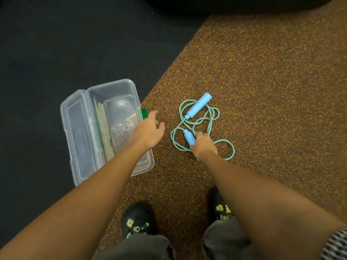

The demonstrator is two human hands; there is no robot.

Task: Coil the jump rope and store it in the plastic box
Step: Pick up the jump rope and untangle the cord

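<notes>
A light blue jump rope (211,117) lies in loose tangled loops on the speckled brown floor. One blue handle (199,106) points up and to the right, free of both hands. My right hand (203,144) grips the other blue handle (189,137) near the rope's lower left loop. To the left stands a clear plastic box (112,94), its lid (78,136) folded open to the left and a green latch (144,113) on its right side. My left hand (149,129) hovers over the box's right edge with relaxed fingers and holds nothing.
The brown speckled mat (262,91) meets a dark carpet (56,53) along a diagonal edge; the box sits across that edge. My two black shoes (138,220) stand at the bottom, below the rope.
</notes>
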